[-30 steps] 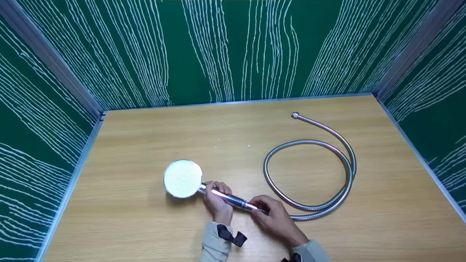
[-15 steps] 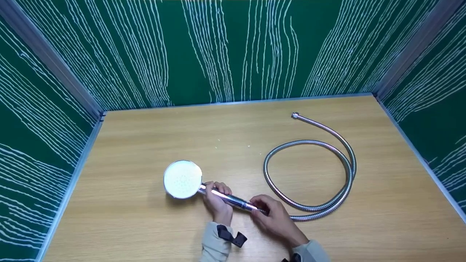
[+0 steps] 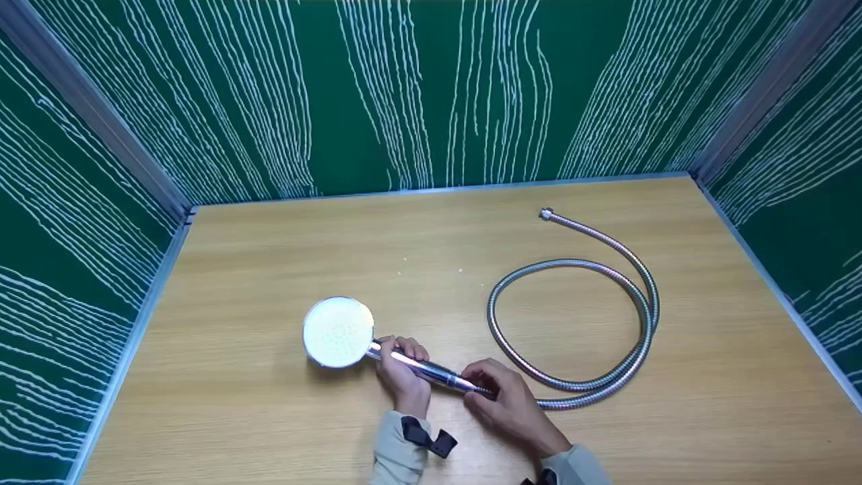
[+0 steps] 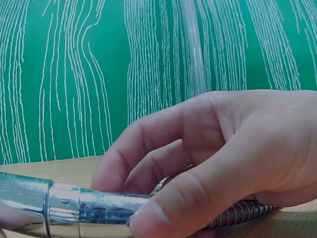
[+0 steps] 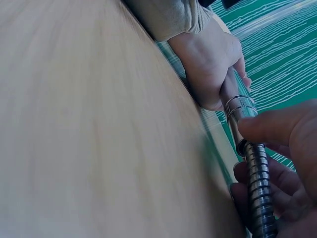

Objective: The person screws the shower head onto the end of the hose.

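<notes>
A chrome hand shower [image 3: 338, 332] with a round white face lies tilted up toward the head camera. My left hand [image 3: 406, 384] grips its handle [image 3: 431, 370] just below the head, fingers curled round it. At the handle's lower end, my right hand [image 3: 508, 404] pinches the smooth chrome end sleeve [image 4: 111, 208], thumb on the near side. A ribbed metal shower hose [image 5: 258, 181] runs out of that sleeve and passes under my right palm. In the left wrist view, the right fingertips are partly hidden behind the sleeve. The sleeve meets the handle in line.
The hose lies in a loose loop [image 3: 566, 261] on the wooden table [image 3: 269, 249], right of the hands. Its free end nut [image 3: 546, 213] points left near the back edge. Green walls [image 3: 438, 87] with white lines enclose the table at back and sides.
</notes>
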Demonstrator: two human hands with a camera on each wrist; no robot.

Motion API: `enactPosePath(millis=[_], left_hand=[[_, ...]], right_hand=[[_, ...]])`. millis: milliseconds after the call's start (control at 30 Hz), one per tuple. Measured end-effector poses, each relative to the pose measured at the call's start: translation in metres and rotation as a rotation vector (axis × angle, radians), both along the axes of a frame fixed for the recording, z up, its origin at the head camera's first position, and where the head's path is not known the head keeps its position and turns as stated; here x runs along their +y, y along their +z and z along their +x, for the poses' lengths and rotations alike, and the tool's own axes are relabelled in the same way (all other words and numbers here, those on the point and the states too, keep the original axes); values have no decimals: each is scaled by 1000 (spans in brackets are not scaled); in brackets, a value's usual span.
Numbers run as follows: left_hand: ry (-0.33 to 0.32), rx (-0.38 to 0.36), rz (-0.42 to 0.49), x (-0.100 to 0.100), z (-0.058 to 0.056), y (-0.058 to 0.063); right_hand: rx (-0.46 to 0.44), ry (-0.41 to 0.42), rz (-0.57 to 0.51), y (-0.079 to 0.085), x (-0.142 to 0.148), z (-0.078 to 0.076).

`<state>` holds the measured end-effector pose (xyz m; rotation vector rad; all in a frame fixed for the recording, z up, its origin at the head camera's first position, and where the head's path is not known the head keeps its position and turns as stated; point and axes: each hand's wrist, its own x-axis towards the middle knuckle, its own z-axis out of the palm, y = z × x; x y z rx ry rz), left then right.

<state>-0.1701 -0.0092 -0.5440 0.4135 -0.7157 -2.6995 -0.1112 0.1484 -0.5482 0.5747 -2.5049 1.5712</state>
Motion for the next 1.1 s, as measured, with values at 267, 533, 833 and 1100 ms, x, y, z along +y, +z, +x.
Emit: enactPosePath(millis=[267,533,833,1100], left_hand=[[7,0,-3,1,-1,-3],[3,1,-9,1,-2,-4],[-1,7,-23,1,1,-5],[-2,-1,-15,2,0,-4]], right_hand=[[-15,-28,18,2,-2,1],[-62,-32,37,12,-4,3],[-168,13,43,5,3,0],[-229,29,72,7,2,-2]])
